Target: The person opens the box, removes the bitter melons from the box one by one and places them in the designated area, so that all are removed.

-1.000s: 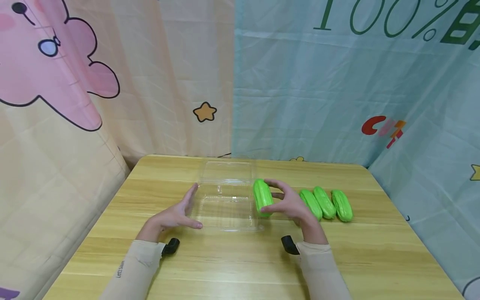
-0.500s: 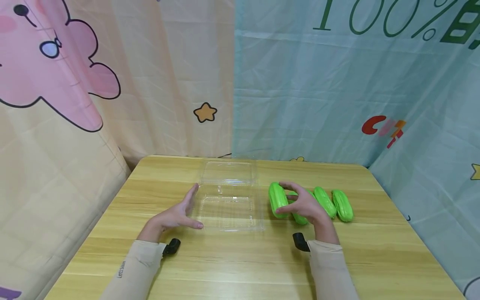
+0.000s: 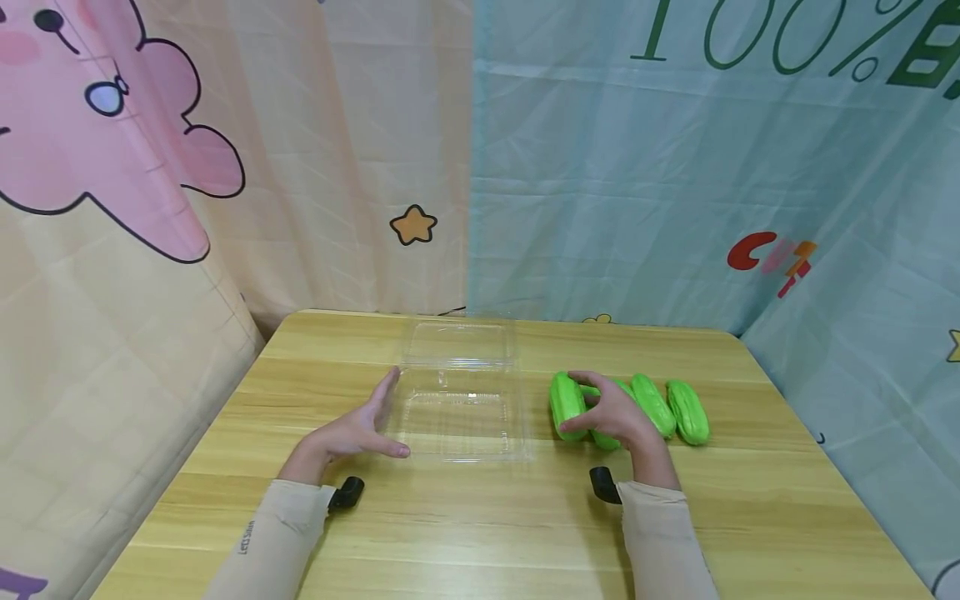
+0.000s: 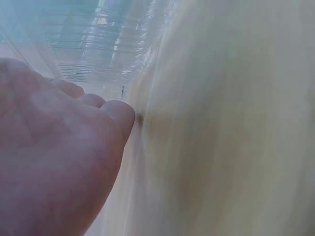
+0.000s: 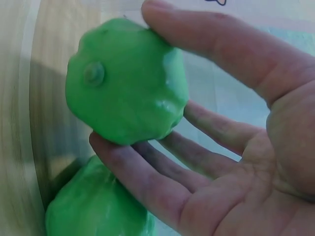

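Note:
My right hand [image 3: 617,414] holds a bright green, ridged, cucumber-shaped vegetable [image 3: 567,405] between thumb and fingers. In the right wrist view its rounded end with a small stem nub [image 5: 94,74] faces the camera, low beside the wooden surface. Partly behind this hand lies a second green vegetable [image 3: 606,441], which shows below the fingers in the right wrist view too. A clear plastic clamshell box [image 3: 461,425] stands in the middle, its lid [image 3: 459,343] folded back. At the box's left side my left hand [image 3: 352,432] rests with thumb and fingers spread, fingertips right at the wall.
Two more green vegetables [image 3: 652,406] lie side by side to the right of my right hand. The wooden table [image 3: 465,533] ends at a printed fabric curtain [image 3: 360,150] behind. Black wrist mounts [image 3: 604,485] stick out inward from both sleeves.
My right hand has carried the green vegetable rightward from the box's right edge to the row of others, and lower. The left hand and the box have stayed in place.

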`<move>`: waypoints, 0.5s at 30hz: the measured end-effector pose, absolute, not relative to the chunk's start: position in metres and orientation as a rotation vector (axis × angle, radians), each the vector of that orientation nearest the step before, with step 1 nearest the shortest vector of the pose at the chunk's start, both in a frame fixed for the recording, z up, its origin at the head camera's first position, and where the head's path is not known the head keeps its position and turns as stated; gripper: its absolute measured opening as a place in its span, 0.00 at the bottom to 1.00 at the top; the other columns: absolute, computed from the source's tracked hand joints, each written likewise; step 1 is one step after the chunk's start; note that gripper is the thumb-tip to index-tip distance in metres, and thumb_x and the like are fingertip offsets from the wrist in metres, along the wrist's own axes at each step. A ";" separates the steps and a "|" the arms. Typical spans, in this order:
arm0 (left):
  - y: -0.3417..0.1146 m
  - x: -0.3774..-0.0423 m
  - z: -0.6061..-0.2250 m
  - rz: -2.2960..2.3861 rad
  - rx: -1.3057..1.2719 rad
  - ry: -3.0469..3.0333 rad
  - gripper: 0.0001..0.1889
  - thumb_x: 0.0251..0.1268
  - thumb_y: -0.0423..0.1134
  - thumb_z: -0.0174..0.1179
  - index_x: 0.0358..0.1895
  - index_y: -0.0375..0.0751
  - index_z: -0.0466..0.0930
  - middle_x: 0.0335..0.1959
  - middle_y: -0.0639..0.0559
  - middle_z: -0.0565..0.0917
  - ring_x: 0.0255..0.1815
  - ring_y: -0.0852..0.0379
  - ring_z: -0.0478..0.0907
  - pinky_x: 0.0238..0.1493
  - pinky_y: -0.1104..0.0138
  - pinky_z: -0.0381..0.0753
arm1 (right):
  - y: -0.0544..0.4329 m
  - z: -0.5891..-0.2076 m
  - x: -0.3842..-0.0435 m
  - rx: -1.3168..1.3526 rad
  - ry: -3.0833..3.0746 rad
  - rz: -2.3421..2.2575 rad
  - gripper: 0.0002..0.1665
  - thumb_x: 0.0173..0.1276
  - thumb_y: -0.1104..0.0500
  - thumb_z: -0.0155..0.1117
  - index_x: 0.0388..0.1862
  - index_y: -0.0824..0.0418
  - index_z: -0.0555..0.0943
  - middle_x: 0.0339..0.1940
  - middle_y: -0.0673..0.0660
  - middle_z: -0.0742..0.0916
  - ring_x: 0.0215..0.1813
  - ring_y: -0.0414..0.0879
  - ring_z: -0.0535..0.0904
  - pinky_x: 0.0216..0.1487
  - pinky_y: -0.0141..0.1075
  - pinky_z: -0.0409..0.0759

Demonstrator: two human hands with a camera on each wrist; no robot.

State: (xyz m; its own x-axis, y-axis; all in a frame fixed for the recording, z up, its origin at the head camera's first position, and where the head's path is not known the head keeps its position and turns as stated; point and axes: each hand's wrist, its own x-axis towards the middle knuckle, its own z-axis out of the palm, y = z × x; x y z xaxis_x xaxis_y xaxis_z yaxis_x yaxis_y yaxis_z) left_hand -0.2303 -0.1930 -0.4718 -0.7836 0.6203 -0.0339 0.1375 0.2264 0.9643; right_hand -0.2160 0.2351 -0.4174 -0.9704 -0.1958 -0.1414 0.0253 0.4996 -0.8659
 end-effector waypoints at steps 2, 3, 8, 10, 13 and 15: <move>-0.193 -0.230 -0.472 1.579 0.700 2.095 0.72 0.54 0.35 0.76 0.78 0.49 0.14 0.80 0.51 0.18 0.79 0.44 0.18 0.76 0.44 0.33 | 0.234 -0.417 -0.216 -0.146 2.555 -1.425 0.59 0.50 0.64 0.84 0.78 0.62 0.62 0.77 0.71 0.64 0.74 0.70 0.62 0.61 0.58 0.77; -0.193 -0.230 -0.472 1.579 0.700 2.097 0.72 0.54 0.35 0.76 0.78 0.49 0.14 0.80 0.51 0.18 0.79 0.44 0.18 0.76 0.44 0.33 | 0.233 -0.418 -0.216 -0.140 2.569 -1.411 0.58 0.50 0.64 0.84 0.78 0.62 0.62 0.77 0.71 0.64 0.73 0.69 0.62 0.61 0.58 0.76; -0.193 -0.231 -0.473 1.581 0.696 2.097 0.72 0.54 0.35 0.77 0.78 0.50 0.14 0.80 0.51 0.18 0.79 0.44 0.18 0.76 0.44 0.33 | 0.231 -0.418 -0.217 -0.131 2.639 -1.326 0.59 0.49 0.62 0.84 0.78 0.63 0.62 0.76 0.71 0.66 0.72 0.70 0.64 0.62 0.58 0.75; -0.193 -0.230 -0.473 1.581 0.695 2.098 0.72 0.54 0.35 0.76 0.78 0.50 0.14 0.80 0.51 0.18 0.79 0.44 0.18 0.76 0.43 0.33 | 0.230 -0.419 -0.218 -0.124 2.664 -1.294 0.59 0.49 0.62 0.84 0.78 0.62 0.62 0.75 0.72 0.67 0.71 0.70 0.65 0.61 0.59 0.75; -0.193 -0.230 -0.473 1.579 0.700 2.100 0.72 0.55 0.35 0.76 0.78 0.50 0.14 0.80 0.51 0.18 0.79 0.44 0.18 0.76 0.43 0.33 | 0.230 -0.419 -0.220 -0.122 2.711 -1.230 0.59 0.49 0.61 0.84 0.78 0.62 0.62 0.74 0.73 0.68 0.70 0.70 0.66 0.61 0.60 0.75; -0.193 -0.230 -0.473 1.578 0.704 2.102 0.72 0.54 0.35 0.76 0.78 0.50 0.14 0.80 0.51 0.18 0.79 0.44 0.18 0.76 0.43 0.33 | 0.229 -0.420 -0.221 -0.120 2.733 -1.198 0.59 0.49 0.61 0.84 0.78 0.62 0.63 0.74 0.73 0.68 0.70 0.71 0.65 0.61 0.61 0.74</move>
